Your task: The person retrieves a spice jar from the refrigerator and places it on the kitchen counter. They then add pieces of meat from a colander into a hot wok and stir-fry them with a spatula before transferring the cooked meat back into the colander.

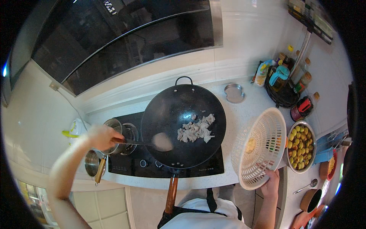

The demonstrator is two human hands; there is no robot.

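Observation:
A large black wok (160,114) with a wooden handle stands on the black glass cooktop (200,171). Pale, cooked-looking pieces of food (197,128) lie in a heap on the right side of its bowl. My left hand (105,137) grips a spatula (162,141), whose blurred metal blade is over the left part of the wok. At the right, my right hand (270,181) holds a white plastic colander (281,126) by its rim, tilted on its side over the counter. A little pale matter clings to the colander's inside.
A metal bowl of small yellow-green fruits or vegetables (300,146) stands right of the colander. Behind are a small metal dish (234,93) and a black rack (277,97) with bottles. Left of the wok is a saucepan (113,124) with a wooden handle; a ladle (307,186) lies lower right.

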